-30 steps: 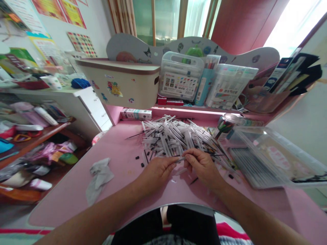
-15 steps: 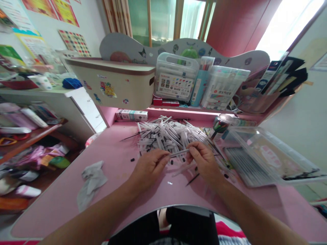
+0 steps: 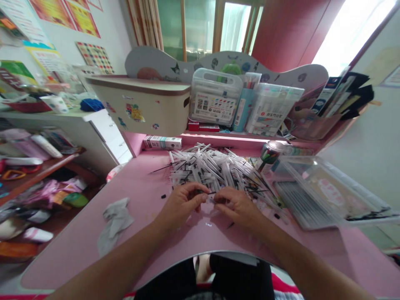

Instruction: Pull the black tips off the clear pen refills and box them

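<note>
Over the front of a heap of white, see-through pen tubes and dark pen parts [image 3: 212, 164], my two hands almost meet. My left hand [image 3: 186, 202] is closed in a pinch, with a thin dark pen part [image 3: 212, 193] at its fingertips. My right hand [image 3: 239, 206] has its fingers closed at the other end of that part. A small pale, clear piece shows between the hands, too blurred to name. Black caps lie about, one left of my left hand [image 3: 163, 196] and one right of my right wrist [image 3: 276, 216].
A clear plastic box [image 3: 334, 196] stands at the right beside a row of grey pens [image 3: 300, 204]. A crumpled white cloth [image 3: 115, 223] lies at the left on the pink desk [image 3: 150, 250]. Behind the heap are a can [image 3: 271, 154] and a shelf with a beige bin [image 3: 150, 106].
My right hand has moved left, close to my left hand. The pale tube stretched between them no longer shows; a short dark part shows there now. The view has shifted slightly.
</note>
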The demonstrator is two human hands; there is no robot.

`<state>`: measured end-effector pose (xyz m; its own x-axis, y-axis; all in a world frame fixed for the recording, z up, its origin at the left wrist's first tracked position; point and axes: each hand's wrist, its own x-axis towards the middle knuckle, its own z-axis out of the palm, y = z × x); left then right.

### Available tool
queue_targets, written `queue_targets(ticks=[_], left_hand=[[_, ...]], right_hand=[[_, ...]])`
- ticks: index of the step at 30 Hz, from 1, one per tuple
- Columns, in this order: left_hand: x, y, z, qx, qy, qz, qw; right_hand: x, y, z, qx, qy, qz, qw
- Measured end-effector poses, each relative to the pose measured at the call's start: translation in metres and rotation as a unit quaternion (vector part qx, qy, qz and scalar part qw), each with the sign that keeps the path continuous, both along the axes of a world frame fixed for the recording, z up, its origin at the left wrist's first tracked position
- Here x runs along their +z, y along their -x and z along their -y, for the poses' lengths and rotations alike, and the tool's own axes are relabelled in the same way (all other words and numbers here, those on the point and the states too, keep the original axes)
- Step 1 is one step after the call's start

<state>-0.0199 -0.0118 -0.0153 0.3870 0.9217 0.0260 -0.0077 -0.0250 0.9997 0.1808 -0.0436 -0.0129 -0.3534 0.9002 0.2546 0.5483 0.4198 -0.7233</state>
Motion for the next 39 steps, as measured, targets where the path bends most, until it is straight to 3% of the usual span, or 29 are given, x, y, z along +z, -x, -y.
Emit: queue_targets(ticks=[6, 10, 13, 16, 20, 23, 28, 33, 39], left_hand=[[0.002, 0.0, 0.005, -0.035, -0.003, 0.055, 0.998], [0.007, 0.005, 0.003, -0.001, -0.025, 0.082, 0.996], [0.01, 0.009, 0.002, 0.022, -0.03, 0.055, 0.998], [0.011, 0.01, 0.002, 0.034, -0.026, 0.041, 0.998], [0.011, 0.008, 0.003, 0.026, -0.03, 0.033, 0.999], [0.009, 0.008, 0.001, 0.025, -0.036, 0.023, 0.999], [0.008, 0.01, -0.001, 0.03, -0.037, 0.008, 0.999], [0.008, 0.01, -0.003, 0.035, -0.029, 0.003, 0.999], [0.008, 0.011, -0.002, 0.032, -0.024, -0.001, 0.999]], right_hand=[[0.009, 0.006, 0.006, 0.0, -0.074, 0.024, 0.997], [0.041, -0.006, 0.02, -0.079, -0.111, -0.026, 0.99], [0.079, -0.03, 0.038, -0.167, -0.15, -0.043, 0.974], [0.115, -0.064, 0.053, -0.245, -0.21, 0.017, 0.946], [0.142, -0.122, 0.053, -0.388, -0.23, 0.161, 0.878], [0.139, -0.169, 0.036, -0.422, -0.15, 0.286, 0.847], [0.101, -0.224, 0.006, -0.363, -0.05, 0.372, 0.853], [0.075, -0.241, -0.005, -0.38, 0.035, 0.308, 0.871], [0.08, -0.249, -0.016, -0.368, 0.03, 0.288, 0.884]])
